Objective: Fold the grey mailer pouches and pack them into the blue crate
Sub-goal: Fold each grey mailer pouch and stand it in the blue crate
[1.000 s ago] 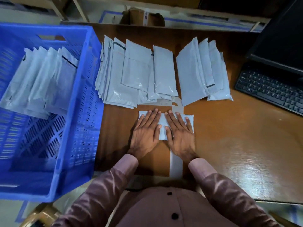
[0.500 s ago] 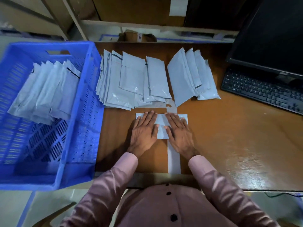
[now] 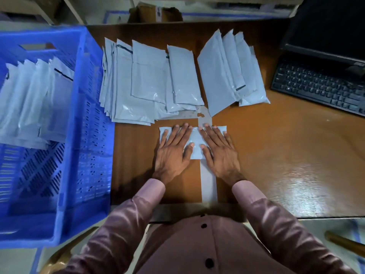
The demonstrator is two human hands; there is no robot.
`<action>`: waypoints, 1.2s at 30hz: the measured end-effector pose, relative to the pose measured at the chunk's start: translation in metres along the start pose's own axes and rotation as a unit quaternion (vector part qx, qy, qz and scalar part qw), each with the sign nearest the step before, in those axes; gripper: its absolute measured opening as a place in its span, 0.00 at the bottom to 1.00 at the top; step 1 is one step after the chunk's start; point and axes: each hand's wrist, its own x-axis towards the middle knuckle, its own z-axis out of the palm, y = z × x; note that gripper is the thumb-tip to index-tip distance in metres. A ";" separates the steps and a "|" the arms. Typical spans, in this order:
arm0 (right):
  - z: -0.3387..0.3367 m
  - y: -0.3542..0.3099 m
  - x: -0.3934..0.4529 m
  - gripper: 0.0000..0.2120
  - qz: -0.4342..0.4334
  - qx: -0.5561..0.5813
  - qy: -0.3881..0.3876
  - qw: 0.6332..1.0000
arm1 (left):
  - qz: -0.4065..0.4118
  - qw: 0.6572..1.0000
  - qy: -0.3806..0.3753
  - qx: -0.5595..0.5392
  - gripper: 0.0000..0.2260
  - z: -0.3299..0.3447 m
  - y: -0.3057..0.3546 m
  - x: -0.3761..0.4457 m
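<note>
A folded grey mailer pouch point(image 3: 194, 142) lies flat on the brown table in front of me. My left hand point(image 3: 173, 153) presses its left half with straight, spread fingers. My right hand point(image 3: 219, 153) presses its right half the same way. Behind them lie two heaps of unfolded grey pouches, a wide one point(image 3: 146, 84) and a smaller one point(image 3: 231, 70) to its right. The blue crate point(image 3: 88, 135) stands at the left with several folded pouches point(image 3: 33, 103) leaning in a row inside it.
A black keyboard point(image 3: 320, 86) and a dark monitor point(image 3: 331, 26) sit at the far right. A pale tape strip point(image 3: 208, 182) runs along the table toward me. The shiny table top point(image 3: 286, 155) stretches to the right of my hands.
Both hands stay flat on the folded pouch. Only the camera view has shifted slightly.
</note>
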 end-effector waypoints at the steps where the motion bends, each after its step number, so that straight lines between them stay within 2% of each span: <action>1: 0.000 0.000 0.000 0.26 0.001 0.002 0.000 1.000 | 0.000 1.000 0.004 -0.004 0.25 0.001 0.000 0.000; 8: -0.003 0.000 0.000 0.26 -0.010 0.035 0.015 0.999 | -0.001 1.000 0.017 -0.011 0.25 0.002 0.001 0.001; 18: -0.007 -0.002 -0.001 0.26 -0.013 0.029 -0.019 0.999 | 0.005 0.999 -0.038 -0.015 0.26 -0.007 0.002 0.000; 22: -0.014 -0.002 0.000 0.26 0.003 0.100 -0.021 0.995 | 0.000 0.996 -0.060 -0.066 0.27 -0.016 -0.002 0.000; 24: -0.026 -0.002 0.003 0.28 0.011 0.135 -0.039 0.990 | -0.001 0.995 -0.071 -0.075 0.27 -0.024 -0.005 0.002; 27: -0.049 -0.005 0.012 0.38 0.030 0.056 -0.097 0.993 | 0.012 0.995 -0.098 -0.031 0.35 -0.042 -0.003 0.009; 29: -0.058 -0.006 0.019 0.40 0.025 0.020 -0.125 0.992 | 0.014 0.992 -0.123 -0.018 0.38 -0.057 0.002 0.014; 31: -0.068 -0.009 0.021 0.35 0.022 0.032 -0.150 0.988 | 0.015 0.991 -0.132 -0.025 0.33 -0.073 0.011 0.016; 33: -0.083 -0.014 0.019 0.25 0.021 0.058 -0.139 0.988 | 0.022 0.992 -0.117 -0.040 0.24 -0.090 0.020 0.016; 36: -0.101 -0.022 0.004 0.14 -0.022 0.004 -0.007 1.000 | 0.047 0.999 -0.020 -0.008 0.14 -0.106 0.028 0.005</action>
